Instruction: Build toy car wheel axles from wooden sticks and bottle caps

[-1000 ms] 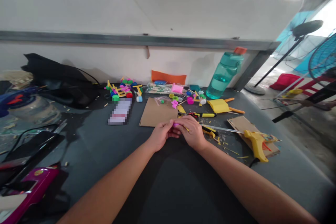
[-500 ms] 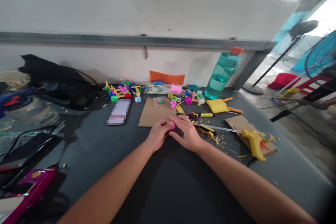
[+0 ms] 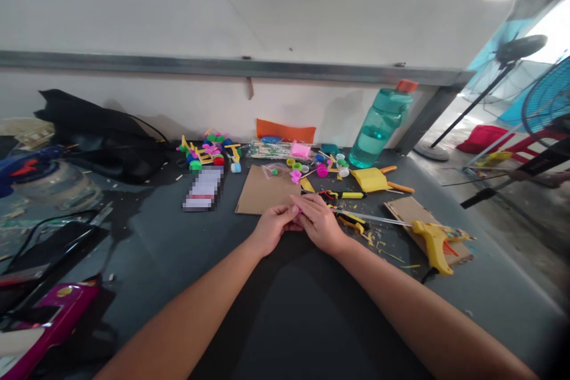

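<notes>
My left hand (image 3: 271, 228) and my right hand (image 3: 319, 224) meet over the dark table (image 3: 285, 309), fingertips pinched together on a small pink piece (image 3: 295, 210) that is mostly hidden between them. Just beyond my hands lies a brown cardboard sheet (image 3: 262, 190). To the right of my right hand lie a yellow-handled knife (image 3: 356, 219) and a yellow glue gun (image 3: 434, 242) resting on another cardboard piece (image 3: 407, 209).
Colourful bottle caps and sticks (image 3: 209, 153) are scattered along the back wall, with an orange sheet (image 3: 285, 130) and a teal water bottle (image 3: 378, 127). A black bag (image 3: 98, 136) sits at the left. A magenta object (image 3: 53, 320) lies near left. Fans (image 3: 545, 101) stand right.
My hands have shifted slightly while working the small pink piece between the fingertips; they stay in the same spot on the table. The view wobbled a little.
</notes>
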Tool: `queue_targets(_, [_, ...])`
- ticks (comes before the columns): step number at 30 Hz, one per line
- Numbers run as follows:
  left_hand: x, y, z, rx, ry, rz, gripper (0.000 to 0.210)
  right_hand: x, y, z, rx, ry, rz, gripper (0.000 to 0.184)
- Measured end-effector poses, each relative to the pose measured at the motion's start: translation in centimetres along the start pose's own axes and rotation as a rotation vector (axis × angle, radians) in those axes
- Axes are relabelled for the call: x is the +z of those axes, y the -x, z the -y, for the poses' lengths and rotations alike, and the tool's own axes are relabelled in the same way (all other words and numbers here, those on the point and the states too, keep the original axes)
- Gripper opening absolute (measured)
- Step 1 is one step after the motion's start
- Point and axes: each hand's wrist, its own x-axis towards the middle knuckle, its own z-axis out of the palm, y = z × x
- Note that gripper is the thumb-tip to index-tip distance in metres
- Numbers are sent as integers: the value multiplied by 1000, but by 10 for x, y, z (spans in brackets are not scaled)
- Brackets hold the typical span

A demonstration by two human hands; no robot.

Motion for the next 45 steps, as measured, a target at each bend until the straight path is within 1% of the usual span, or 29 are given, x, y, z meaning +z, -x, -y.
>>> queue_targets(4, [1,1,1,27,26,-37,24,-1,0,5,13,6,7,52])
queue_targets(5, [1,1,1,28,21,-39,24,-2,0,6,24,7,-9,50])
queue_targets(9, [1,2,1,16,-34,-5,31,-3,-1,6,38,23,-95,24])
queue_targets(12, [2,3,1,27,-63,11,34,-4,-2,5,43,55,-136,20])
queue_targets(15, [4,3,1,38,-79,1,35,-5,-4,5,60,85,-119,21])
queue_targets(18, [4,2,0,30,-67,-5,36,-5,-4,6,40,113,-52,25])
queue_targets(21, [2,0,2,33,-31,-48,34,-3,-4,9,9,149,21,35])
queue_targets(23, [1,0,4,42,-22,-82,33,-2,-3,10,0,153,46,42])
queue_targets(25, [1,0,5,37,-48,-92,35,-2,-3,9,1,140,35,41])
queue_targets(27, [5,0,5,14,-74,-83,38,-2,-3,7,16,131,-9,32])
queue_targets(29, [11,-1,1,-8,-15,-88,39,-3,-4,5,49,136,-70,27])
queue_targets(31, [19,-1,-7,-18,141,-104,38,-4,-5,6,68,151,-98,31])
queue_targets(32, [23,-1,-13,-24,228,-105,38,-3,-6,8,61,160,-87,34])
queue_targets(34, [28,-1,-26,-62,340,-72,44,-1,-6,17,17,172,-22,44])
queue_targets(36, [29,0,-36,-116,384,-50,54,1,-7,29,-20,165,62,51])
queue_targets(39, [30,0,-39,-131,423,-121,60,3,-7,47,-42,149,181,58])
queue_targets(41, [34,1,-34,-118,451,-162,61,1,-8,50,-58,158,240,70])
queue_targets(43, [40,4,-30,-138,463,-125,61,-1,-9,44,-48,181,240,77])
queue_targets(45, [44,6,-30,-167,451,-19,62,-4,-11,35,-6,211,193,74])
